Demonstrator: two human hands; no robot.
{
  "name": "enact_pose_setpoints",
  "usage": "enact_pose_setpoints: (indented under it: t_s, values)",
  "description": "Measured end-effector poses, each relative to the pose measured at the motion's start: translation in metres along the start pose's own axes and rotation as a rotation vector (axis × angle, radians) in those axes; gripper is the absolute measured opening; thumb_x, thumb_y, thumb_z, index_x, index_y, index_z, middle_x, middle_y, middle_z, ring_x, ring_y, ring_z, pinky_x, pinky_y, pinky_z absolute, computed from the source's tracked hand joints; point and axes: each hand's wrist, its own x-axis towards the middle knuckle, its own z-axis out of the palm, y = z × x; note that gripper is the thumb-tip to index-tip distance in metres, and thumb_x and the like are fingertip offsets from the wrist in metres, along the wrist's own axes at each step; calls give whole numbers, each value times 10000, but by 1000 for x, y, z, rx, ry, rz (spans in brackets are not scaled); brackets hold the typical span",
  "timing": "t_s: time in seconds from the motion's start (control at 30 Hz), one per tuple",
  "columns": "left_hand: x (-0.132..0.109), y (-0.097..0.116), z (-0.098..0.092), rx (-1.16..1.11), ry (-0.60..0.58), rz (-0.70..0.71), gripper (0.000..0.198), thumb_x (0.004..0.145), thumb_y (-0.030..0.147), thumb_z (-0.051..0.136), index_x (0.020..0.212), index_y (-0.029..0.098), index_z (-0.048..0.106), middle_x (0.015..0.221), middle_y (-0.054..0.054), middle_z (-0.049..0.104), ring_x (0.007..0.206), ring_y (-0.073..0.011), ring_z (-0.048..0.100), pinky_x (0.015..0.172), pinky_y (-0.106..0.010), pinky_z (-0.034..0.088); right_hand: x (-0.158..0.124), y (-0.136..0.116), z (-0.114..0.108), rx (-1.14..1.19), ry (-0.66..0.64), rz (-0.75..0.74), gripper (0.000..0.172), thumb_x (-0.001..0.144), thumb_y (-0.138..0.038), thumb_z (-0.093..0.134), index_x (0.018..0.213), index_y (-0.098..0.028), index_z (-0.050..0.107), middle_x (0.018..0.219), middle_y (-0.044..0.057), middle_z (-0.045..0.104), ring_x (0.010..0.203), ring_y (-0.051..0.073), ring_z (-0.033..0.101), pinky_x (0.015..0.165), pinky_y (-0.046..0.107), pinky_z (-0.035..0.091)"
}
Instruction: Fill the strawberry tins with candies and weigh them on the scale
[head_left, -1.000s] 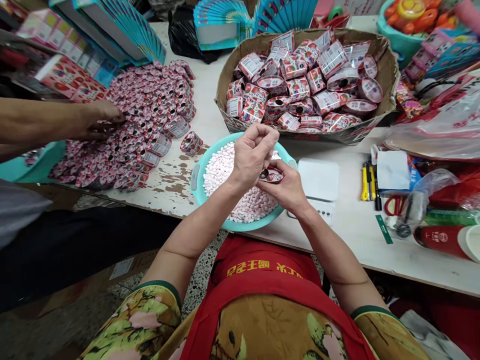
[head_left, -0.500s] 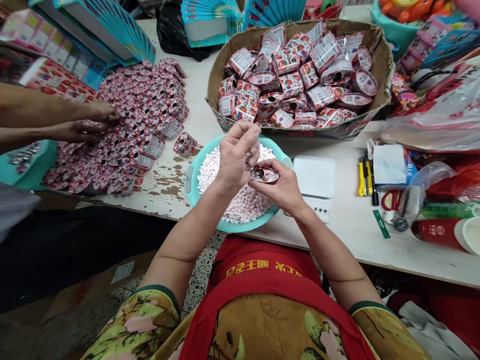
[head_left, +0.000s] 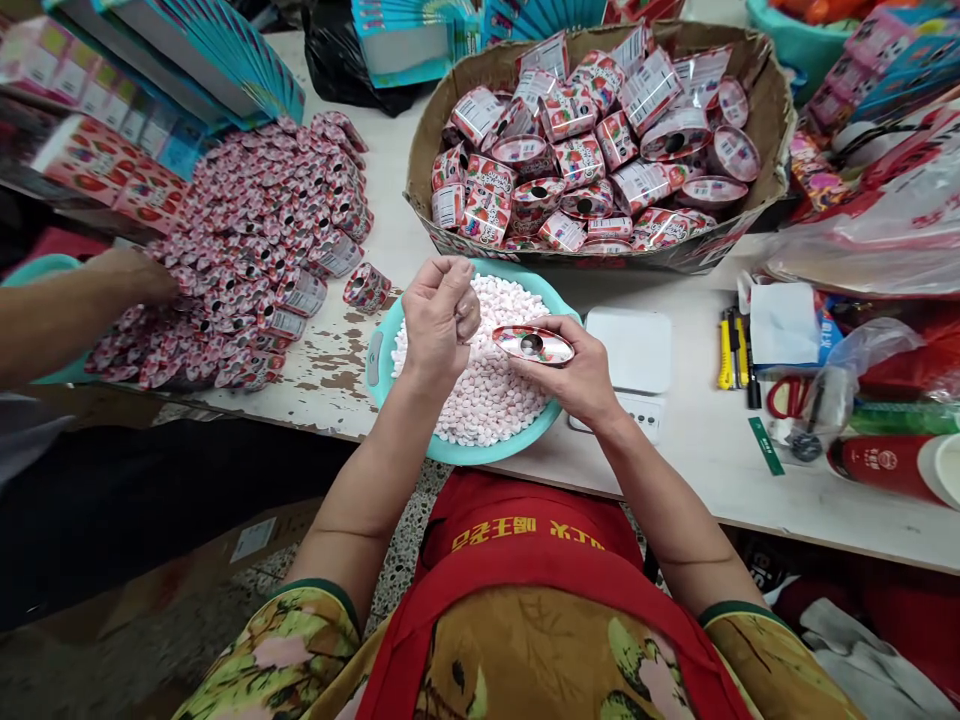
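Observation:
A teal basin point(head_left: 384, 372) full of small, pale pink-white candies point(head_left: 487, 408) stands before me at the table's edge. Over its left side is my left hand point(head_left: 441, 312), its fingers curled closed; whatever may be inside is hidden. My right hand point(head_left: 574, 370), at the basin's right side, grips a small oval candy container point(head_left: 553, 347). Its end faces up and shows a dark round hole, and its wrap is red and white. Some distance separates the left fist from this container.
Behind the basin, a cardboard box point(head_left: 424, 205) holds several printed containers. A white scale point(head_left: 630, 350) stands to the right, with cutters point(head_left: 725, 355) and a red cup point(head_left: 885, 465) beyond. At left, a co-worker's arm point(head_left: 82, 305) reaches into a heap of containers point(head_left: 247, 240).
My left hand has moved left, away from the container's hole. The container in my right hand now shows its oval end more fully. The co-worker's arm has shifted left.

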Motion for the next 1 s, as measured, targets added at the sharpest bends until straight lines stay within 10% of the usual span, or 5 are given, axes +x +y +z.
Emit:
enact_pose_setpoints:
  t_s: [0.3, 0.57, 0.7, 0.87, 1.0]
  values:
    - [22, -30, -41, 1297, -309, 156, 365, 964, 459, 537, 1202, 210, 658, 1317, -117, 620, 1212, -293, 549, 1047, -400, 436, -7, 42, -84, -211, 432, -42, 513, 695, -458, 868, 1133, -247, 706, 1107, 59, 706, 1027, 255, 675, 971, 473, 549]
    - [16, -47, -44, 1485, -556, 35, 666, 959, 694, 383, 1328, 171, 566, 1304, -172, 598, 1226, -375, 528, 1059, -496, 424, 1, 46, -121, -508, 322, -36, 451, 693, -492, 869, 1065, -300, 699, 1231, 129, 690, 1181, 359, 617, 995, 560, 505]
    - [15, -43, -41, 1460, -562, -5, 580, 937, 661, 429, 1184, 173, 621, 1236, -163, 640, 1157, -369, 585, 971, -466, 463, 87, -6, -122, -675, 353, -385, 308, 864, -464, 731, 1089, -258, 687, 1149, 91, 704, 1094, 274, 648, 987, 485, 526]
    - [16, -41, -40, 1308, -436, -102, 433, 883, 592, 510, 1002, 202, 656, 1030, -93, 717, 955, -311, 635, 822, -388, 465, 226, 3, -66, -838, -136, -380, 434, 675, -213, 885, 1071, -185, 712, 1210, 94, 711, 1190, 303, 635, 1083, 508, 479]
    - [18, -47, -46, 953, -222, -154, 268, 774, 468, 646, 808, 202, 639, 762, -15, 654, 773, -207, 600, 701, -301, 437, 271, 23, -25, -975, -332, -180, 462, 481, -153, 942, 859, -85, 684, 1084, 56, 756, 1202, 300, 654, 1117, 462, 433]
